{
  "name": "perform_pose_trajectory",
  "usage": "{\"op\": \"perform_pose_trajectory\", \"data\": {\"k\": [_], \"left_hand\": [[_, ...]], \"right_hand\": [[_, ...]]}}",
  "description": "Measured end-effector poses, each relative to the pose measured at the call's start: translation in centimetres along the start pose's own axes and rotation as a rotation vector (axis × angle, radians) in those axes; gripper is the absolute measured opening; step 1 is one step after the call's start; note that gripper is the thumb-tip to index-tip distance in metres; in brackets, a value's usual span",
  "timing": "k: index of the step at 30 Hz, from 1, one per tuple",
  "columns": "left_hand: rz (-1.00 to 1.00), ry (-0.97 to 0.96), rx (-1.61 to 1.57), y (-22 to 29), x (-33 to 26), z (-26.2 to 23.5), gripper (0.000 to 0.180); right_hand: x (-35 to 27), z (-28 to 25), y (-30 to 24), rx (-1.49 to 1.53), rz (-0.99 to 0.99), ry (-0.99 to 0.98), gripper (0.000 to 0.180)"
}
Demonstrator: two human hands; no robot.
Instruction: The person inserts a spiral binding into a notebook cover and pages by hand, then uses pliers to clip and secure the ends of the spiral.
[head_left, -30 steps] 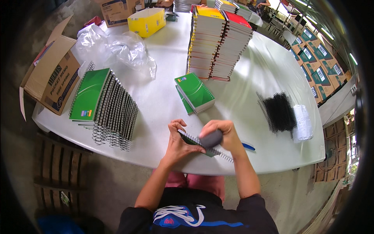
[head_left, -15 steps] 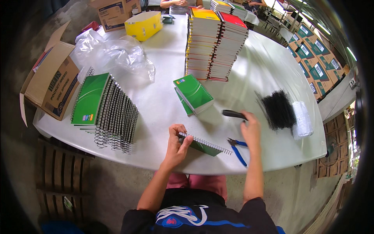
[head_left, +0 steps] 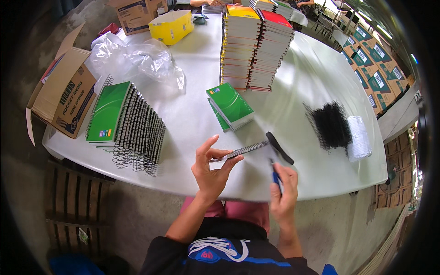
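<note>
Left hand (head_left: 211,170): a second ago it was pressed together with the other hand over the notebook at the table edge; now it alone lifts the spiral notebook (head_left: 239,151) edge-on, fingers spread.
Right hand (head_left: 283,192): half a second ago it stretched out to the black tool (head_left: 280,147) on the table; now it is back near the body, gripping blue-handled pliers (head_left: 275,176).
Black tool: earlier in the hands, now lying on the table just past the notebook's spiral end.
</note>
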State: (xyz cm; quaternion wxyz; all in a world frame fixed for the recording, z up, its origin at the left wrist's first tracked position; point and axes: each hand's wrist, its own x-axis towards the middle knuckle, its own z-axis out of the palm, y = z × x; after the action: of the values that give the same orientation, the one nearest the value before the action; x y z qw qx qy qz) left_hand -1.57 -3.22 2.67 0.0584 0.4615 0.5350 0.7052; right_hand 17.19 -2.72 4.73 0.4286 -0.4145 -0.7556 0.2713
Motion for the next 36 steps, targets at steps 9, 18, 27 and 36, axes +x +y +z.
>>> {"op": "perform_pose_trajectory", "data": {"k": [9,18,27,36], "left_hand": [[0.146,0.021,0.166,0.5,-0.1,-0.8,0.072],[0.307,0.09,0.184,-0.1,-0.4,-0.4,0.078],[0.482,0.09,0.287,-0.2,-0.1,-0.3,0.076],[0.244,0.228,0.126,-0.5,0.0,-1.7,0.086]], "right_hand": [[2.5,0.8,-4.7,-0.273,-0.23,-0.187,0.038],[2.4,0.2,-4.7,-0.077,-0.095,-0.255,0.036],[2.3,-0.4,-4.5,0.48,0.398,-0.582,0.039],[0.0,2.5,-0.8,0.066,0.175,-0.508,0.043]]}}
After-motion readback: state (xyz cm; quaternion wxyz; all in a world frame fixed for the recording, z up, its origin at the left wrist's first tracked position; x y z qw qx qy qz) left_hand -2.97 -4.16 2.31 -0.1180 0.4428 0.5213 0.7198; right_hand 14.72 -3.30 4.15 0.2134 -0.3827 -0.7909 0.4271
